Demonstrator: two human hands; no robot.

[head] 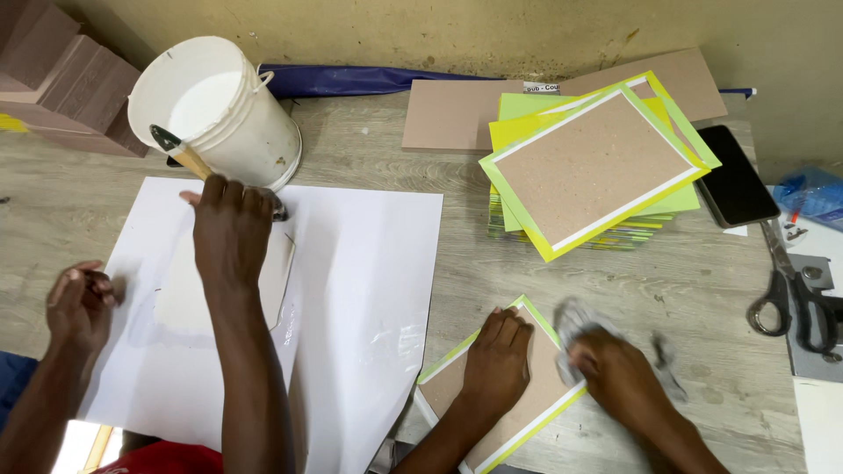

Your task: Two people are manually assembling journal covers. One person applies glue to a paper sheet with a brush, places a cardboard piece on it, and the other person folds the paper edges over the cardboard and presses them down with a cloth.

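Observation:
My left hand [497,355] lies flat on a brown board with a green and white border [457,377], holding it down on the table near the front edge. My right hand [619,373] is closed on a crumpled grey cloth [575,320] at the board's right edge; the cloth is blurred. A stack of similar green and yellow bordered boards [588,167] sits further back, tilted.
A co-worker's two hands [230,228] are on a big white sheet [369,263] at the left, beside a white bucket [219,105] with a brush [180,149]. Scissors [790,290] and a dark phone [736,175] lie at the right. Brown boards [457,114] lean near the wall.

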